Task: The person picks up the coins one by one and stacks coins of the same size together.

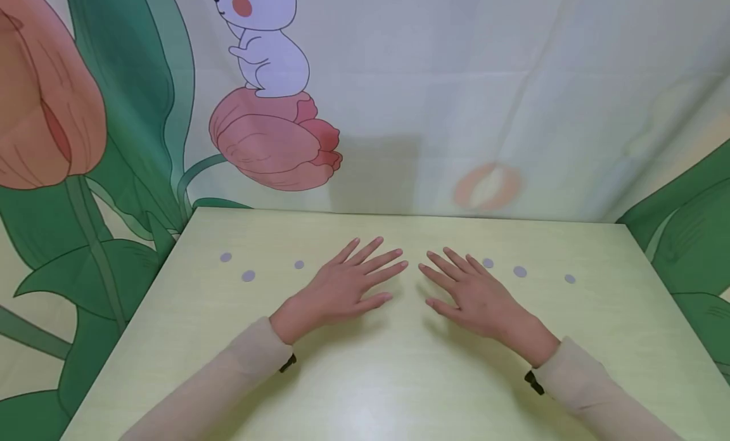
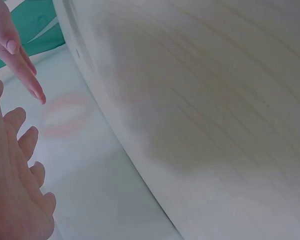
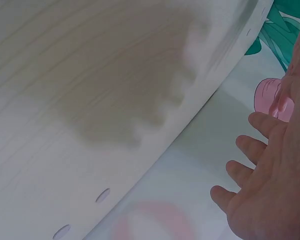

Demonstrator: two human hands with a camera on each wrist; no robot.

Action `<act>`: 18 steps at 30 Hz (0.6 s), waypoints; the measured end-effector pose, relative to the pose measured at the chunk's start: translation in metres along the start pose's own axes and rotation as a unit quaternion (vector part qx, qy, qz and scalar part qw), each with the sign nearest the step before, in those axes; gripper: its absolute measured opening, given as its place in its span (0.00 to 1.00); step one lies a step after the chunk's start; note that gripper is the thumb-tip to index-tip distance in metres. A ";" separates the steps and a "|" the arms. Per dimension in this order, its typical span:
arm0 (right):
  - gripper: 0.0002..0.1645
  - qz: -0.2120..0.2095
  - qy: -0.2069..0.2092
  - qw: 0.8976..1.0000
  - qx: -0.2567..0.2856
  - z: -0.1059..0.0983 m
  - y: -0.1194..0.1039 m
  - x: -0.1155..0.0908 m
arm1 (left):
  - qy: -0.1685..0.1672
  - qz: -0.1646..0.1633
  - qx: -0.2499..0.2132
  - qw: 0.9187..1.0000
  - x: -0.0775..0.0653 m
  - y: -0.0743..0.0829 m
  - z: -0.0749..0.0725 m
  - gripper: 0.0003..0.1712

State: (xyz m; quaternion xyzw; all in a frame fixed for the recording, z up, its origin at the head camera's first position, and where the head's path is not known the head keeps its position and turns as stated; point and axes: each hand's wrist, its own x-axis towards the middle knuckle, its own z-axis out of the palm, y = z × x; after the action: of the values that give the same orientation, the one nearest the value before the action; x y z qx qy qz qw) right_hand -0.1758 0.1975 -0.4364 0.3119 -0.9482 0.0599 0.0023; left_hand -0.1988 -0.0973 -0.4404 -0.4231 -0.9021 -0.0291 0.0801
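Six small greyish round spots (image 1: 248, 275) lie on the counter (image 1: 365, 384), three to the left of the hands and three to the right. One sits just beside the right hand's fingers; the innermost on the other side is near the left hand.

The left hand (image 1: 342, 287) is spread, palm down, fingers straight and fanned apart with the thumb out to the side, holding nothing. The right hand (image 1: 478, 296) mirrors it, its fingers splayed and slightly bent, also holding nothing. Each casts a soft shadow set off from it, and both hang above the counter without touching it. Their fingertips point toward each other, a gap between them.

Pale beige sleeves (image 1: 211, 381) cover both forearms, with a small black piece (image 1: 288, 363) below each cuff. Behind the counter hangs a pale cloth (image 1: 433, 67) printed with a white animal (image 1: 274, 64) on a pink tulip (image 1: 268, 143).
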 end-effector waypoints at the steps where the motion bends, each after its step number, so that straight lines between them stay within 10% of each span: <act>1: 0.39 0.000 0.001 1.000 0.001 -0.001 0.001 -0.001 | -0.003 -0.001 -0.001 1.000 0.001 0.001 0.000 0.35; 18: 0.38 0.024 0.014 1.000 0.010 -0.006 0.032 -0.016 | -0.011 0.002 -0.010 1.000 0.025 0.012 0.002 0.35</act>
State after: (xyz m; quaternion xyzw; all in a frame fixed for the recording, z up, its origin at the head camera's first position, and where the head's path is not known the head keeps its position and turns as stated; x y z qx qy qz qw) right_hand -0.1817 0.2330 -0.4346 0.2885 -0.9546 0.0740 0.0108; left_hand -0.2054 -0.0704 -0.4380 -0.4255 -0.9019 -0.0330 0.0663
